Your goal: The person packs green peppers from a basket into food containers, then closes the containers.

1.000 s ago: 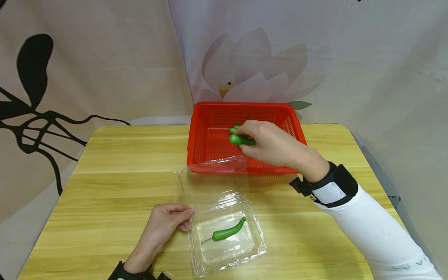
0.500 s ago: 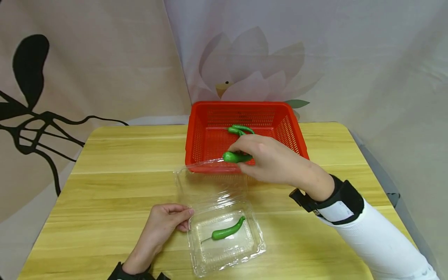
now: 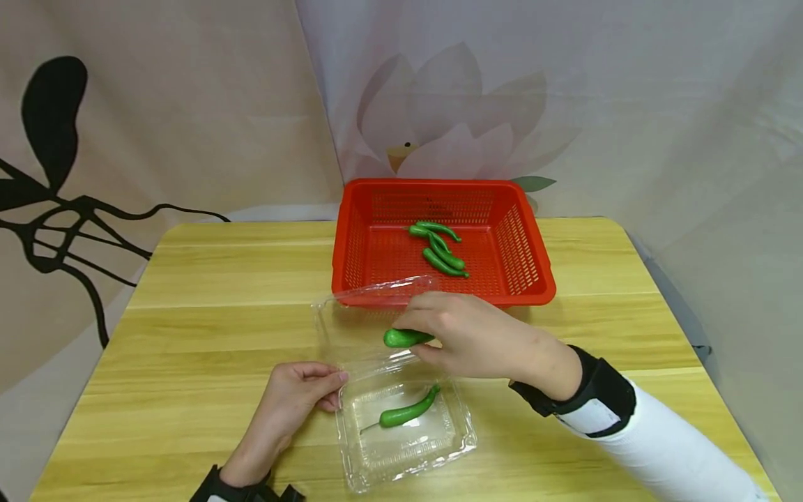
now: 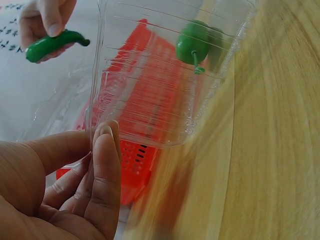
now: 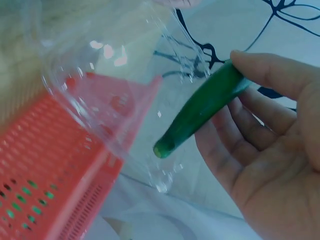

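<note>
A clear plastic clamshell box (image 3: 410, 460) lies with its lid open near the front of the table. One green chili pepper (image 3: 408, 413) rests inside its base. At the box's left edge, my left hand (image 3: 300, 394) pinches the rim between thumb and fingers, as the left wrist view also shows. Above the hinge and lid, my right hand (image 3: 467, 338) holds a second green chili pepper (image 5: 202, 110) between thumb and fingers, off the table. Its blunt tip sticks out to the left in the head view.
A red perforated basket (image 3: 542, 286) stands at the back of the wooden table (image 3: 207, 314). Several green chili peppers (image 3: 442, 258) lie on its floor. The clear lid (image 3: 351, 328) overlaps the basket's front rim in the head view.
My right hand has moved from inside the basket toward the front, carrying a green chili pepper to over the box. My left hand stays on the box's edge.
</note>
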